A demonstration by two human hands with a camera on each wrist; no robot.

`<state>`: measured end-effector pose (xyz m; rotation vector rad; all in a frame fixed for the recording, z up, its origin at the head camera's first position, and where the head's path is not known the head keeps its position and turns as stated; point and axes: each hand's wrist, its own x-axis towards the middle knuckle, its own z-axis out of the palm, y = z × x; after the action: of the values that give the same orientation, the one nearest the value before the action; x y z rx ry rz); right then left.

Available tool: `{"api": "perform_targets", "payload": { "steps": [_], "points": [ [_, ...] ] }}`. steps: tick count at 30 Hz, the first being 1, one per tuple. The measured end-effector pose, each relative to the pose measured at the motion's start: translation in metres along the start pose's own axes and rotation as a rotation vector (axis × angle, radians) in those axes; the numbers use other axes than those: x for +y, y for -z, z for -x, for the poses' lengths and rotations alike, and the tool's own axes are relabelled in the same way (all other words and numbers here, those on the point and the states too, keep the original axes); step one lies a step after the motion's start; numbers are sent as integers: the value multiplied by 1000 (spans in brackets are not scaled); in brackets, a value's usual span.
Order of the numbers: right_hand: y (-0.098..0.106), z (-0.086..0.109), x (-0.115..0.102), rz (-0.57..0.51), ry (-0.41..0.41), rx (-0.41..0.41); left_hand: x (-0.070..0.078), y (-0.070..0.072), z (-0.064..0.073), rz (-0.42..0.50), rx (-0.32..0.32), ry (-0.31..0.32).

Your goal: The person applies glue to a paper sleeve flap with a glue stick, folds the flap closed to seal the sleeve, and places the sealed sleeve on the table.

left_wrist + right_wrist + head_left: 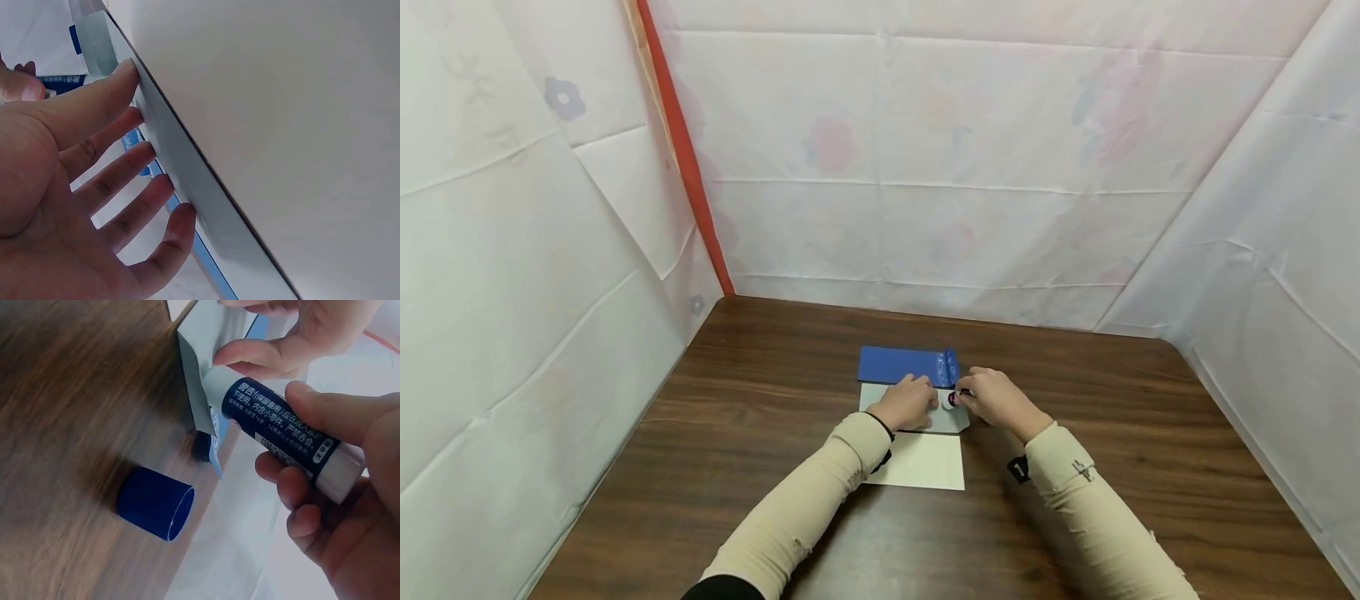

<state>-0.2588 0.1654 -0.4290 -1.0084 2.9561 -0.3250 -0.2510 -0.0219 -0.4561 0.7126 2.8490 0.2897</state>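
In the head view, a grey envelope-like paper (pixel 951 422) lies on the table under both hands, its flap at the right. My left hand (pixel 910 403) rests on it; in the left wrist view the fingers are spread, with fingertips (pixel 182 215) against the paper. Held in my right hand (pixel 996 398) is an uncapped glue stick (pixel 278 422) with a dark blue label. Its white tip meets the flap of the grey paper, close to the left thumb. The glue stick's blue cap (pixel 150 501) lies on its side on the wood.
Beyond the grey paper lies a blue envelope-like paper (pixel 895 365), with shiny wet-looking streaks by its flap. A cream one (pixel 925 462) lies on the near side. The brown wooden table (pixel 737 417) meets white patterned sheeting (pixel 1000 167) at the back and sides.
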Motion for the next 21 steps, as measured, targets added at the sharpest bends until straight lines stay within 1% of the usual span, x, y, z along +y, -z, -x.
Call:
{"api": "perform_targets", "payload": {
  "steps": [6, 11, 14, 17, 19, 21],
  "points": [
    [0, 9, -2, 3, 29, 24, 0, -1, -2, 13, 7, 1],
    [-2, 18, -6, 11, 84, 38, -1, -2, -1, 37, -1, 4],
    [-3, 22, -8, 26, 133, 64, -3, -3, -1, 35, 1, 9],
    [-5, 27, -8, 31, 177, 108, -4, -3, -1, 30, 7, 14],
    [-6, 30, -8, 30, 188, 127, -4, -3, -1, 27, 7, 13],
    [-7, 33, -9, 18, 191, 123, -3, -3, 0, 31, 5, 8]
  ]
}}
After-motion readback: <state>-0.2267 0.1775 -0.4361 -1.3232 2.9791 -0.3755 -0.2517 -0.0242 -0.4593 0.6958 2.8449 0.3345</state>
